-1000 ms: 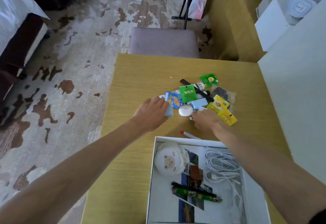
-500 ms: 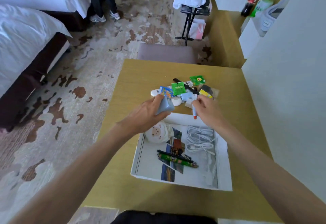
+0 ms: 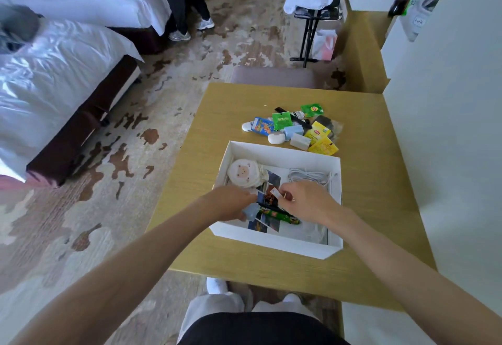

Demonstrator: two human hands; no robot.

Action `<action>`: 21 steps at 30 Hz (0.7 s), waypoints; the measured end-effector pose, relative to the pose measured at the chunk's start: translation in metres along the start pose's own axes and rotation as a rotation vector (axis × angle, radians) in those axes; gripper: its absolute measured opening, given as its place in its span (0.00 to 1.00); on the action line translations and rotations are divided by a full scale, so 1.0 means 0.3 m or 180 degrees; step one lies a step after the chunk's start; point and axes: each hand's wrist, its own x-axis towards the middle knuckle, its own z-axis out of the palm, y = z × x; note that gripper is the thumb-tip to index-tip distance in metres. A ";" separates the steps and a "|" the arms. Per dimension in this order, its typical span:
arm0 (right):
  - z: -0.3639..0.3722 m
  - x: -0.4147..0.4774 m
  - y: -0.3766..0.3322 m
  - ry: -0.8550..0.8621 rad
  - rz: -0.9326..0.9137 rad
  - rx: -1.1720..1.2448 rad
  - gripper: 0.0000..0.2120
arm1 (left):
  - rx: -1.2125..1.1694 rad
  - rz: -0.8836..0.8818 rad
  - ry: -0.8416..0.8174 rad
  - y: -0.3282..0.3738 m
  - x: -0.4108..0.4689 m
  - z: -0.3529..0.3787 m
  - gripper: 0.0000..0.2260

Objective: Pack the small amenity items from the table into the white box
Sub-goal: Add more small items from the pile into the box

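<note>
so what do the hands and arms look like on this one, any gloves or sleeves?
Both are bare. There are no gloves on the left hand or the right hand, and no sleeve on either forearm as far up as the frame shows. No watch, band, ring or marker is visible.

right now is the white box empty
No, the white box holds a round plush toy, a coiled white cable and a green packet.

Hotel room: two white-sheeted beds (image 3: 54,78), patterned carpet (image 3: 114,160).
</note>
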 end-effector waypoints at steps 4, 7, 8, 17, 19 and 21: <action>0.042 -0.002 0.000 0.0066 0.0205 0.0069 0.14 | -0.0278 -0.0060 -0.0352 -0.027 0.024 0.045 0.21; 0.057 -0.002 -0.015 -0.0024 0.0299 0.0053 0.14 | -0.0145 0.0001 -0.0333 -0.052 0.030 0.060 0.19; 0.063 -0.003 -0.020 -0.0046 0.0306 -0.0018 0.14 | -0.0025 0.0035 -0.0331 -0.059 0.036 0.060 0.19; 0.089 0.030 -0.059 -0.0185 0.0382 -0.0480 0.11 | 0.0595 0.0585 -0.0457 -0.129 0.052 0.027 0.19; 0.096 0.044 -0.068 -0.0218 0.0411 -0.0478 0.11 | 0.0851 0.0688 -0.0511 -0.136 0.054 0.015 0.18; 0.105 0.062 -0.081 -0.0277 0.0457 -0.0489 0.10 | 0.1046 0.0772 -0.0601 -0.147 0.054 0.002 0.18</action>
